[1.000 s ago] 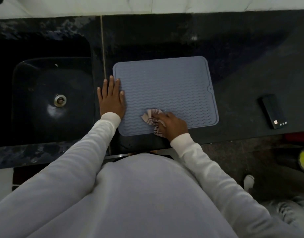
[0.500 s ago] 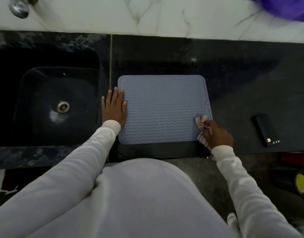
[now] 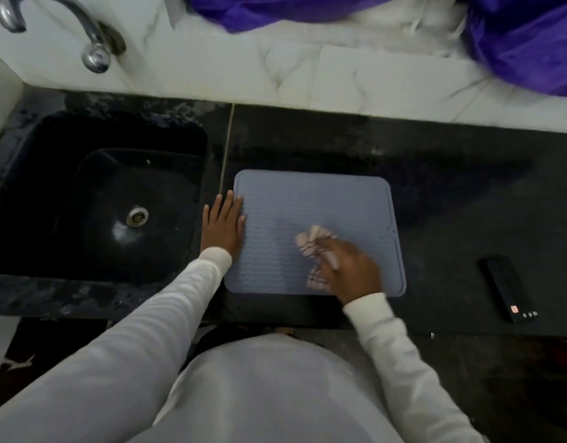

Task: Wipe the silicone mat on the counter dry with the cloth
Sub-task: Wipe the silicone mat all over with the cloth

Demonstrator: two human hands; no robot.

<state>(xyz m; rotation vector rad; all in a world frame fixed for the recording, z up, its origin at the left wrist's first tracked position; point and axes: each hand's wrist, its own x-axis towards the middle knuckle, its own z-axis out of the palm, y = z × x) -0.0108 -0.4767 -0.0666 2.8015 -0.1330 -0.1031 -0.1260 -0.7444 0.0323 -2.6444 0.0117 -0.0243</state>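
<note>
Phone [image 3: 506,289] right of mat [image 3: 307,203]

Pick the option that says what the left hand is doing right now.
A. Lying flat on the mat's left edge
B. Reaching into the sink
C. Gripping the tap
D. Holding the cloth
A: the left hand lies flat with straight fingers across the left edge of the mat, while the right hand grips the cloth.
</note>
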